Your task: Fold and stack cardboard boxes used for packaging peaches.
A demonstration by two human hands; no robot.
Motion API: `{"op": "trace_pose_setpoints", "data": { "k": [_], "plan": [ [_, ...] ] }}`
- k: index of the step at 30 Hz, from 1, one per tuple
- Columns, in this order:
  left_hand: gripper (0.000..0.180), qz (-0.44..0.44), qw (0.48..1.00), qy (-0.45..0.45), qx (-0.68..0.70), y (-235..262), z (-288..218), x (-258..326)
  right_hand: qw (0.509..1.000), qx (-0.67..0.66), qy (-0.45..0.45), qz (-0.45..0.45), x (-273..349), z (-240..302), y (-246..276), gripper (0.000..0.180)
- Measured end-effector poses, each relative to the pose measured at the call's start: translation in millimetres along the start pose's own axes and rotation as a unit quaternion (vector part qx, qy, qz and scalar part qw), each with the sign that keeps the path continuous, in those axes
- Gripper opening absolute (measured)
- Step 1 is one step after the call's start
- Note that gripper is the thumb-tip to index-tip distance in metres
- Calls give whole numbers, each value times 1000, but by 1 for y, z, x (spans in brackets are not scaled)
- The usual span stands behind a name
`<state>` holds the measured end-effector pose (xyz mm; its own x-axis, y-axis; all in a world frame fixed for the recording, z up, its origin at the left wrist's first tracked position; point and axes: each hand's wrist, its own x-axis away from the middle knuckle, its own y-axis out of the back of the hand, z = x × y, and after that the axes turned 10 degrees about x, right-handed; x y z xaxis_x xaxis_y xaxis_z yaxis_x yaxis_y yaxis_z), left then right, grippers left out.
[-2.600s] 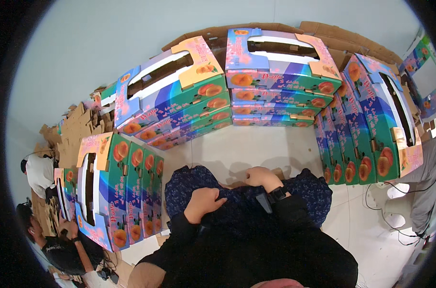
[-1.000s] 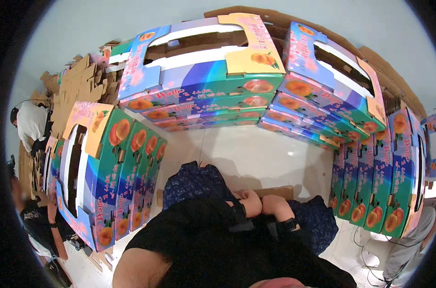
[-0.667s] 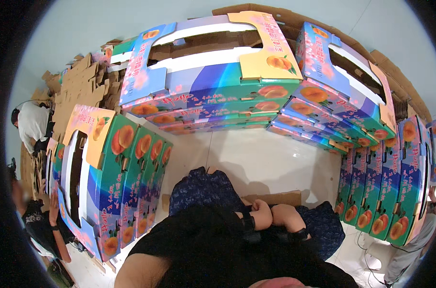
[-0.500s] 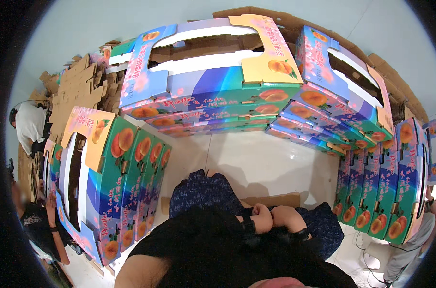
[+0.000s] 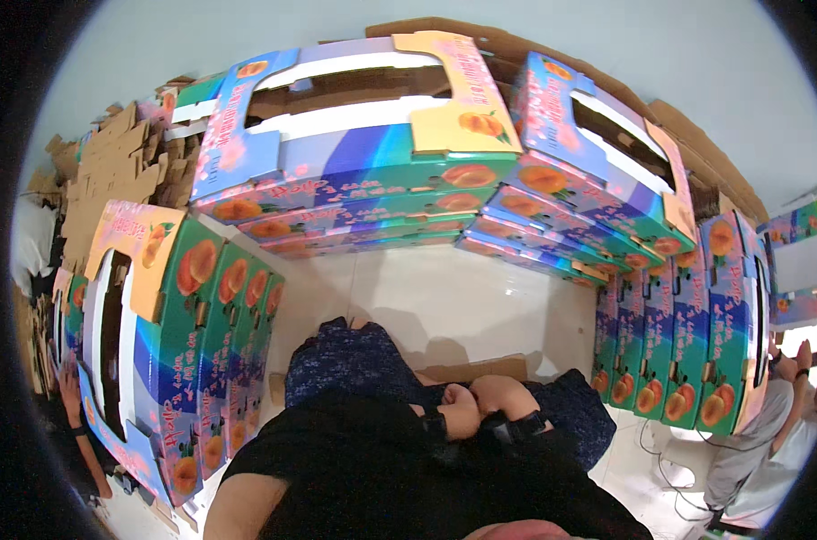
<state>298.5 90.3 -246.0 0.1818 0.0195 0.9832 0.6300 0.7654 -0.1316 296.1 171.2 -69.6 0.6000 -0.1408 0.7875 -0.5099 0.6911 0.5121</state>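
My left hand (image 5: 461, 411) rests in my lap with its fingers curled in, and I see nothing in it. Right beside it lies my right hand (image 5: 506, 398), its rounded back turned up and its fingers hidden. Both wrists wear black bands, and the hands lie close together over dark blue patterned cloth (image 5: 345, 369). Neither hand touches a box. Nearest in front is a strip of brown cardboard (image 5: 480, 368) on the pale floor.
Stacks of colourful peach-printed cartons stand around me: left (image 5: 179, 360), ahead (image 5: 336, 171), ahead right (image 5: 597, 171) and right (image 5: 687, 342). Flattened cardboard (image 5: 112, 180) is piled far left. A person's arm (image 5: 85, 441) shows at left; another person (image 5: 768, 441) sits right, near cables (image 5: 665, 468).
The whole view has swung to the right, so the cartons sit further left in it. The person at right shows more, those at left less. My hands stay together in my lap.
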Motion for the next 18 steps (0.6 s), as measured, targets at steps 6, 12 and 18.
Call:
{"op": "trace_pose_setpoints", "data": {
  "k": [6, 12, 18],
  "plan": [
    [23, 135, 987, 82, -35, -1, -3, -58, 994, 24, -14, -101, 0, 13, 4, 22],
    [24, -41, 999, -22, 16, 0, 31, -28, 991, 23, -52, -122, -10, -1, -12, 23],
    [25, -125, 979, -35, 160, -4, 57, -67, 996, 19, -26, -88, -33, -14, -16, 27]
  ]
}}
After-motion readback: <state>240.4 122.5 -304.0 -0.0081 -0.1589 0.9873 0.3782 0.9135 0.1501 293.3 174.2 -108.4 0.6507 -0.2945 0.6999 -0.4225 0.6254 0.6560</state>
